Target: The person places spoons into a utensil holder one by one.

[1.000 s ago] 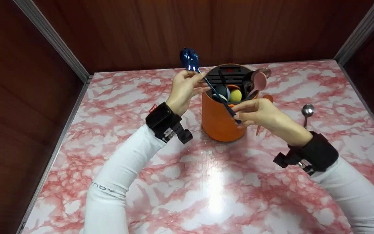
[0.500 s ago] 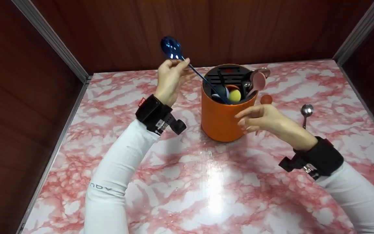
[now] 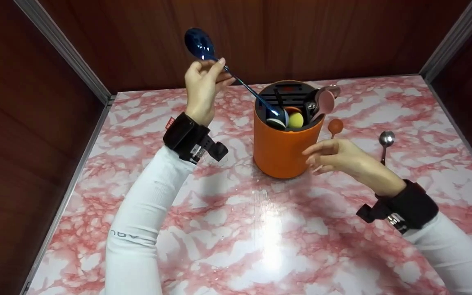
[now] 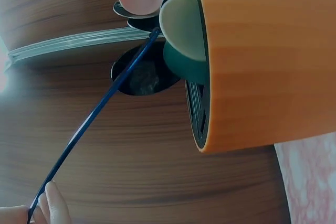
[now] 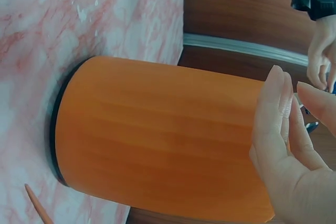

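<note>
Blue spoon: pinched near bowl by left hand, raised aslant, handle tip inside orange holder
Right hand: fingers relaxed, grasping nothing, just beside holder
Table: small orange spoon, steel spoon

Pink-veined marble bench carries an upright orange holder; an orange spoon and steel spoon lie beside it.
</note>
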A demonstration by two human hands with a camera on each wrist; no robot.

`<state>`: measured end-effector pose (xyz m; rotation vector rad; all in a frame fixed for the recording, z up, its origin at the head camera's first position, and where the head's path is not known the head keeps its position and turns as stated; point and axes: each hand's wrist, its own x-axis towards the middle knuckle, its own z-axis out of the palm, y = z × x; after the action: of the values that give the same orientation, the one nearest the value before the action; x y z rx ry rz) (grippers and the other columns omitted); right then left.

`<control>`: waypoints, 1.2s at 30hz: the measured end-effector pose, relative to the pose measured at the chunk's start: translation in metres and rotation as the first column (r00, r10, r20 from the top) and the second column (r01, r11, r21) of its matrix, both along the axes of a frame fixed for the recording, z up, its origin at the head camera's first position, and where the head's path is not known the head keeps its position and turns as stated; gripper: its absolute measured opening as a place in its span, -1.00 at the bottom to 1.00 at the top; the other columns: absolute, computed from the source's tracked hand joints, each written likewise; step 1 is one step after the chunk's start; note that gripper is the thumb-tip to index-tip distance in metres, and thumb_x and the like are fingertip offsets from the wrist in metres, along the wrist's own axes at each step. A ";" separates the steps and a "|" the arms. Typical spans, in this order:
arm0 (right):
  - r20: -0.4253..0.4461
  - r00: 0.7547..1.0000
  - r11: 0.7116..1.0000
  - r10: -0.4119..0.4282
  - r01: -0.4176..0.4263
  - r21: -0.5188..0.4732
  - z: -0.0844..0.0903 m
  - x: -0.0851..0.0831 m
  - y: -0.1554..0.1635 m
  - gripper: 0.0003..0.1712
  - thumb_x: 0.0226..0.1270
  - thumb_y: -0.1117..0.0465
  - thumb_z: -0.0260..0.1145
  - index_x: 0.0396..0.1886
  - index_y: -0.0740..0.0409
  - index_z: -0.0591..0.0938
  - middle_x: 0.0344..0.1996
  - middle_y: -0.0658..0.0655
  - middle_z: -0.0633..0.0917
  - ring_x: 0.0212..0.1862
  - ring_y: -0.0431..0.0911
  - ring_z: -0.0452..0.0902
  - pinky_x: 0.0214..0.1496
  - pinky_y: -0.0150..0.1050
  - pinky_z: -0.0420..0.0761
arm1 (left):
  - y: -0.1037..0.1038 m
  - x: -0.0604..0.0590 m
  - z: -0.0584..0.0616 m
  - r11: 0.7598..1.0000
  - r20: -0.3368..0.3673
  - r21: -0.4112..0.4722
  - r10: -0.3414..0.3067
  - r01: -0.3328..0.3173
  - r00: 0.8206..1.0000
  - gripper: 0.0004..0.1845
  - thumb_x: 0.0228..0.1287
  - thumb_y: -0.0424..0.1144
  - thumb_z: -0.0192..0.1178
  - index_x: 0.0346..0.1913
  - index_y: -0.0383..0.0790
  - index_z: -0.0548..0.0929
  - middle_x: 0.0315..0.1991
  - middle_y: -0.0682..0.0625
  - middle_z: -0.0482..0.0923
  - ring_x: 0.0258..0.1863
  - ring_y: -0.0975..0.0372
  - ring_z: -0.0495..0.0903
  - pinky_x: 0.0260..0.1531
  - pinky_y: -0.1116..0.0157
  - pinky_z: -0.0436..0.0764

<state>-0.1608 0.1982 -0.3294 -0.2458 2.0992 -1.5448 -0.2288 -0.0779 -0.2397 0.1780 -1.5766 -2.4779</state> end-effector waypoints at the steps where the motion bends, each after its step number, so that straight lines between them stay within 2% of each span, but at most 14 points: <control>1: -0.001 1.000 1.000 0.001 -0.001 -0.003 -0.001 0.000 0.001 -0.59 0.30 0.25 0.19 0.07 0.41 0.46 -0.39 -0.11 0.68 -0.28 -0.22 0.64 -0.13 -0.32 0.69 | 0.000 0.000 0.000 1.000 -0.007 -0.010 0.007 -0.008 1.000 -0.89 0.25 -0.44 0.10 -0.31 -0.28 0.36 -0.47 -0.06 0.45 -0.60 0.24 0.51 -0.44 0.39 0.69; 5: -0.018 1.000 1.000 0.011 -0.011 -0.015 -0.005 0.002 0.005 -0.56 0.32 0.23 0.17 0.10 0.43 0.43 -0.37 -0.11 0.67 -0.27 -0.23 0.63 -0.12 -0.32 0.68 | 0.001 0.001 0.000 0.997 -0.054 -0.070 0.031 -0.034 0.998 -0.88 0.25 -0.43 0.11 -0.32 -0.27 0.36 -0.47 -0.04 0.43 -0.59 0.25 0.52 -0.40 0.35 0.70; 12: -0.008 1.000 0.998 0.008 -0.008 -0.059 -0.008 0.003 0.009 -0.62 0.28 0.18 0.24 0.01 0.32 0.52 -0.34 -0.10 0.69 -0.27 -0.21 0.62 -0.09 -0.30 0.68 | 0.009 0.004 -0.008 0.978 -0.143 -0.200 0.035 -0.064 0.989 -0.90 0.23 -0.45 0.12 -0.34 -0.30 0.40 -0.46 -0.03 0.44 -0.57 0.28 0.51 -0.39 0.33 0.69; 16: -0.013 1.000 1.000 0.009 -0.009 -0.028 -0.009 0.004 0.009 -0.56 0.26 0.13 0.26 0.01 0.35 0.51 -0.30 -0.09 0.68 -0.24 -0.18 0.62 -0.08 -0.31 0.67 | 0.015 0.006 -0.011 0.955 -0.190 -0.284 0.027 -0.082 0.981 -0.92 0.22 -0.46 0.13 -0.32 -0.33 0.43 -0.43 -0.02 0.46 -0.52 0.31 0.50 -0.38 0.38 0.66; 22: -0.049 0.998 0.999 0.034 -0.034 0.002 -0.013 0.004 0.008 -0.54 0.30 0.19 0.21 0.06 0.45 0.46 -0.38 -0.08 0.68 -0.26 -0.19 0.63 -0.14 -0.32 0.69 | 0.023 0.009 -0.019 0.908 -0.236 -0.409 -0.007 -0.093 0.972 -0.92 0.20 -0.44 0.16 -0.34 -0.32 0.45 -0.41 -0.03 0.50 -0.43 0.33 0.49 -0.34 0.44 0.59; 29: -0.095 0.993 0.995 0.070 -0.063 0.075 -0.017 0.003 0.006 -0.59 0.30 0.30 0.15 0.04 0.54 0.45 -0.44 -0.16 0.67 -0.34 -0.23 0.64 -0.25 -0.36 0.70 | 0.028 0.009 -0.032 0.896 -0.205 -0.443 -0.084 -0.016 0.975 -0.90 0.20 -0.45 0.16 -0.39 -0.33 0.44 -0.45 -0.02 0.50 -0.52 0.33 0.50 -0.40 0.42 0.65; 36: -0.112 0.982 0.986 0.155 -0.146 0.083 -0.019 0.005 0.008 -0.60 0.29 0.32 0.13 0.03 0.55 0.46 -0.39 -0.03 0.66 -0.35 -0.25 0.62 -0.26 -0.38 0.69 | 0.032 0.011 -0.043 0.886 -0.162 -0.462 -0.129 0.040 0.978 -0.91 0.18 -0.48 0.17 -0.35 -0.39 0.44 -0.46 -0.03 0.50 -0.57 0.33 0.52 -0.42 0.37 0.69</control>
<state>-0.1561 0.2061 -0.3487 -0.4680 2.1691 -1.3915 -0.2178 -0.0459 -0.2832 -0.1967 -2.0565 -2.0253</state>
